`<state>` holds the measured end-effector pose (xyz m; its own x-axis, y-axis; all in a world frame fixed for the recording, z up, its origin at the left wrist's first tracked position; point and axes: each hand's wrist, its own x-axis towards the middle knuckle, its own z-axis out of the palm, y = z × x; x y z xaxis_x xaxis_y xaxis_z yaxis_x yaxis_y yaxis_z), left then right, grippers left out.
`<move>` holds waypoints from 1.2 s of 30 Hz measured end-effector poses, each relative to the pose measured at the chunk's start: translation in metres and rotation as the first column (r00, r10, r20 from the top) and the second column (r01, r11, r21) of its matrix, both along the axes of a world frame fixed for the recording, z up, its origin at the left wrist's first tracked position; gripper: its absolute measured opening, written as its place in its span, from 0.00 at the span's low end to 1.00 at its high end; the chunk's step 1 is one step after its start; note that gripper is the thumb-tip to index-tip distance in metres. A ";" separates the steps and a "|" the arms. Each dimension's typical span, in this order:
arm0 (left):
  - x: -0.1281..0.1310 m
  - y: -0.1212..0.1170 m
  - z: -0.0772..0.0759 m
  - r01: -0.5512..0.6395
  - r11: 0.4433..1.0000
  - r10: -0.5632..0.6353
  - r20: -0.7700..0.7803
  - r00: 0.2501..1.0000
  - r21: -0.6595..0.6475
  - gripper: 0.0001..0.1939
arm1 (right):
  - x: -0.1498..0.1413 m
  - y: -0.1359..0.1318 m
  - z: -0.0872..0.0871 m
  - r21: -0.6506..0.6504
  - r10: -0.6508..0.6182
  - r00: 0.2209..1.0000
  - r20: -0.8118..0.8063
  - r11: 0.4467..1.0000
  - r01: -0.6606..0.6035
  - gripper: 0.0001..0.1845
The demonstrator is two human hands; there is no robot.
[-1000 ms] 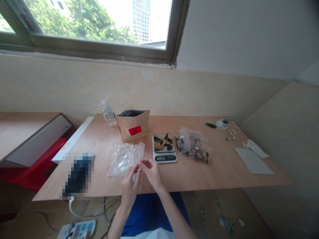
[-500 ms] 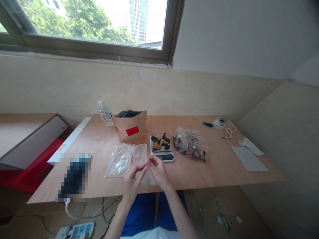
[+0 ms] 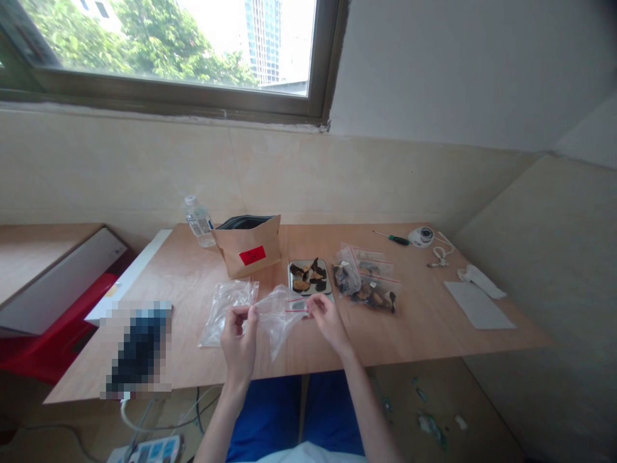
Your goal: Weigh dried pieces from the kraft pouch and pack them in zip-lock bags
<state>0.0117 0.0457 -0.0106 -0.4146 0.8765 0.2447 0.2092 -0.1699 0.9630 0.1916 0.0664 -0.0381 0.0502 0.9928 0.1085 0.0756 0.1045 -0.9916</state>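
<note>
My left hand [image 3: 238, 341] and my right hand [image 3: 330, 323] both pinch the top edge of a clear plastic zip bag [image 3: 277, 318] with red-lined seals, lifted above the table. The bag hangs slack between them, and its mouth appears pulled apart. Just left of it, another clear plastic bag [image 3: 226, 312] lies flat under my left hand's reach. Beyond my right hand stands a digital kitchen scale [image 3: 303, 278] bearing dark and tan dried slices, partly hidden behind the held bag.
Filled zip bags of dried pieces [image 3: 366, 289] lie right of the scale. Behind stand a kraft paper pouch with a red label [image 3: 248, 247] and a water bottle [image 3: 199, 223]. A screwdriver [image 3: 393, 238], a grey sheet [image 3: 477, 305] and a pixelated object [image 3: 137, 347] share the wooden table [image 3: 424, 321].
My hands have moved apart from a close pinch, and the clear bag has risen off the table between them. The view has shifted slightly, with the table lower and further left.
</note>
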 end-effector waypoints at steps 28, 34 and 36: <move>0.027 0.033 -0.009 0.024 1.000 -0.026 -0.304 0.952 -0.008 0.03 | 0.064 0.068 -0.035 0.286 -0.197 0.697 0.690 0.958 -0.012 0.13; 0.029 0.032 -0.009 0.022 0.999 -0.031 -0.307 0.951 -0.034 0.05 | 0.066 0.068 -0.040 0.325 -0.200 0.691 0.694 0.944 -0.052 0.14; 0.030 0.033 -0.010 0.014 0.999 -0.023 -0.311 0.950 -0.032 0.05 | 0.064 0.068 -0.043 0.355 -0.212 0.708 0.673 0.933 -0.058 0.15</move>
